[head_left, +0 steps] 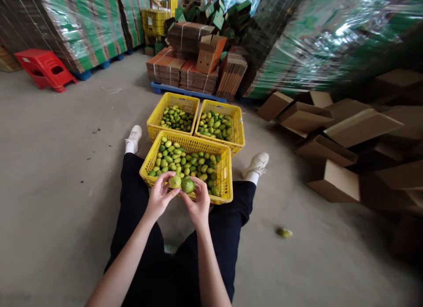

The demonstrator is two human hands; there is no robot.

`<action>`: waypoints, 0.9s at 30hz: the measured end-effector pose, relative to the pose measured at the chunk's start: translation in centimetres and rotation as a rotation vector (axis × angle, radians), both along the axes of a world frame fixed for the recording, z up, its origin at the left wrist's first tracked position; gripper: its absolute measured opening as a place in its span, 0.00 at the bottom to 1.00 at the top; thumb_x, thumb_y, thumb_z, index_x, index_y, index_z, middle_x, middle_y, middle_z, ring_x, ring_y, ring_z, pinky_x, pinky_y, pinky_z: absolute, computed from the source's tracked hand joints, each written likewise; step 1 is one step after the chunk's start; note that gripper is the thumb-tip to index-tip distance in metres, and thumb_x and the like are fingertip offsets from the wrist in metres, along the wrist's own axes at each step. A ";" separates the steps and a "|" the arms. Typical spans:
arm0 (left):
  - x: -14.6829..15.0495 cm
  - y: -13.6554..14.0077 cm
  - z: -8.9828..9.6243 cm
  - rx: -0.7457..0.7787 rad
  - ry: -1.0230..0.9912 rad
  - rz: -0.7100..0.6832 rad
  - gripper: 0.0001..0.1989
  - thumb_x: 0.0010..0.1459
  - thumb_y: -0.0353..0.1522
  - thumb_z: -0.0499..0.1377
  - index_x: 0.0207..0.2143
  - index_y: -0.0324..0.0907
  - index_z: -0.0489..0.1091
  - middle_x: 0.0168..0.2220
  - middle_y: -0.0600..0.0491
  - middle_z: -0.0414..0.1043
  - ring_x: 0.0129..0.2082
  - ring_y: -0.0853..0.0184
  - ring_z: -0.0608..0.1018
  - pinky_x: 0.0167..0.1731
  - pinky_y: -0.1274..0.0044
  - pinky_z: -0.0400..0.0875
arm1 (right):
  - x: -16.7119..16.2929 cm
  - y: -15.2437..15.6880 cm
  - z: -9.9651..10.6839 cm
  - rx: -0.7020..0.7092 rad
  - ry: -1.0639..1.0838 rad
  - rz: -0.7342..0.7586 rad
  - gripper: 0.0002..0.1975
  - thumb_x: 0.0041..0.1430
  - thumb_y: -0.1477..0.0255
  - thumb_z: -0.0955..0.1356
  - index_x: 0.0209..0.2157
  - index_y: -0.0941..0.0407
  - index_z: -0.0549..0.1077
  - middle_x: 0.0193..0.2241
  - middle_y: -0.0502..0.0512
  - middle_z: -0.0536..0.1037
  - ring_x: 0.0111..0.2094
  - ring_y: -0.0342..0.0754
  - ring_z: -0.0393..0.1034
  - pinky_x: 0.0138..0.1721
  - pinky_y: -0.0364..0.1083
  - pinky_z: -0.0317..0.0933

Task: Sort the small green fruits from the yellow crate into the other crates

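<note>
My left hand (160, 195) pinches a yellow-green lemon-like fruit (175, 181) between thumb and fingers. A darker green lemon-like fruit (187, 185) is gripped the same way by my right hand (197, 202). Both fruits are held up side by side, close together, their ends turned towards me. Just beyond and below them, between my legs, stands a yellow plastic crate (228, 177) with many more green and yellowish fruits (178, 159) in it. My hands and the held fruits hide part of its near side.
Two more yellow crates (151, 121) (240, 126) of fruit adjoin the near one. Behind them, flattened cartons (168, 71) lie on a blue pallet (165, 87). Open cardboard boxes (333, 179) are heaped at right. One fruit (284, 232) lies on the floor; a red stool (46, 69) stands left.
</note>
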State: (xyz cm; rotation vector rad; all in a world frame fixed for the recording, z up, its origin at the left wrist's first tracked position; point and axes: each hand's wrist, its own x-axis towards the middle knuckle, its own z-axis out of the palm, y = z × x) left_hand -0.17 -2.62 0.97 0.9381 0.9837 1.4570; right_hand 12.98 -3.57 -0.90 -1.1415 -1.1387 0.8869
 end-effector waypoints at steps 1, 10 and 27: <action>-0.1 0.0 0.3 -0.008 0.007 0.004 0.20 0.44 0.29 0.70 0.42 0.44 0.73 0.48 0.49 0.71 0.52 0.63 0.73 0.52 0.75 0.68 | 0.0 -0.1 0.1 -0.012 0.050 0.001 0.22 0.46 0.72 0.76 0.45 0.52 0.73 0.46 0.56 0.75 0.47 0.50 0.70 0.48 0.49 0.67; -0.5 0.0 0.8 -0.311 -0.358 -0.096 0.14 0.56 0.33 0.62 0.45 0.39 0.73 0.40 0.46 0.78 0.37 0.63 0.80 0.36 0.76 0.74 | 0.3 -0.2 1.7 -0.277 0.746 0.151 0.18 0.48 0.68 0.73 0.42 0.54 0.74 0.38 0.54 0.80 0.40 0.50 0.74 0.43 0.48 0.69; 0.9 1.0 -1.6 -0.534 -0.493 -0.243 0.09 0.57 0.34 0.62 0.34 0.35 0.71 0.27 0.50 0.74 0.18 0.76 0.70 0.19 0.84 0.64 | 1.1 0.4 -0.3 -0.439 1.174 0.172 0.13 0.47 0.62 0.73 0.27 0.57 0.72 0.21 0.48 0.73 0.20 0.39 0.66 0.19 0.38 0.60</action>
